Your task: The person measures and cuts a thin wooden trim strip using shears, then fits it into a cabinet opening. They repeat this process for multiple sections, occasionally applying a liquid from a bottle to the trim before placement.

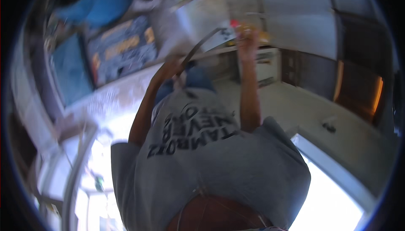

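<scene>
My left hand (171,68) is closed around the lower end of a long, dark, curved strip (197,47). From there the strip bends up and to the right, and its far end lies in front of a pale panel. My right hand (247,41) is raised further off to the right. Around its fingers are blurred orange-yellow shapes (263,37) and a small red spot (234,23). Motion smears that hand, so I cannot make out whether it grips or only touches them.
To the left are a blue cloth (99,5) and a dark panel with orange patches (120,47). A white slatted box (268,64) stands below my right hand. Dark cabinets (358,85) line the right side. A small dark object (329,124) lies on the pale floor.
</scene>
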The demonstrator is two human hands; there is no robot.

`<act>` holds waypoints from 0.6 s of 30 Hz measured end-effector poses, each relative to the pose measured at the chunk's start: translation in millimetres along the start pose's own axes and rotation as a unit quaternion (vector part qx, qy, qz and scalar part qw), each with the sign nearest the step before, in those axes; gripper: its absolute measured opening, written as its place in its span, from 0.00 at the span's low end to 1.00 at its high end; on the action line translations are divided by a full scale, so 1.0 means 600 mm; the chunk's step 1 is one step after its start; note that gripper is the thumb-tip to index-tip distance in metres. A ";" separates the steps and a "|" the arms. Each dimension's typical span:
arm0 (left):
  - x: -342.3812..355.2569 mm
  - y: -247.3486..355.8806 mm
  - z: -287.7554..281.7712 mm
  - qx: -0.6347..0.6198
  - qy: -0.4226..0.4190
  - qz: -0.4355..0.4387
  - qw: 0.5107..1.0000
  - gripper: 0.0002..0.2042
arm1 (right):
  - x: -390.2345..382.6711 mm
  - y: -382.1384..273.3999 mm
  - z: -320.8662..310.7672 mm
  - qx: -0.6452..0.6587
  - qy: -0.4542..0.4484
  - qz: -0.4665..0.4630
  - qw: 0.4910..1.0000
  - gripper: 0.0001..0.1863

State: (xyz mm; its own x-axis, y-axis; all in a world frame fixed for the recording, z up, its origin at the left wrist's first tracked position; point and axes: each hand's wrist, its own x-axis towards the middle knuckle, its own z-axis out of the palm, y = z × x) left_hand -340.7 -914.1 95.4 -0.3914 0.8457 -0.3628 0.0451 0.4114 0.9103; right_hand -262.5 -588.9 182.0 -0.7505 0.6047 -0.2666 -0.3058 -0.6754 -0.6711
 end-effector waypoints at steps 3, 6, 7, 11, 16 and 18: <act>0.009 0.019 -0.003 -0.157 -0.001 0.027 0.987 0.10 | -0.013 -0.036 0.039 -0.050 -0.107 -0.083 0.990 0.08; 0.025 0.046 0.001 -0.263 0.032 -0.058 0.963 0.09 | -0.035 -0.065 0.070 -0.124 0.064 -0.128 0.982 0.10; 0.034 0.051 0.000 -0.237 0.021 -0.050 0.970 0.10 | -0.042 -0.064 0.075 -0.159 0.050 -0.144 0.975 0.10; 0.062 0.031 -0.001 -0.112 -0.008 -0.030 0.993 0.14 | -0.077 -0.083 0.035 -0.074 0.038 -0.147 0.986 0.07; 0.060 -0.023 0.003 -0.189 0.026 0.035 0.981 0.15 | -0.137 -0.050 -0.016 -0.133 0.053 -0.089 0.986 0.16; 0.054 -0.032 0.016 -0.151 0.037 0.052 0.987 0.15 | -0.148 -0.038 -0.023 -0.107 0.059 -0.042 0.992 0.18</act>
State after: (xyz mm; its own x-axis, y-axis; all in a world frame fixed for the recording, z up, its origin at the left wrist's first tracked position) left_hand -345.5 -891.2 64.5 -0.4652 0.8462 -0.2598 -0.1829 0.1952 0.9635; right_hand -180.6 -621.2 211.5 -0.6506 0.7081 -0.2747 -0.2231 -0.5239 -0.8221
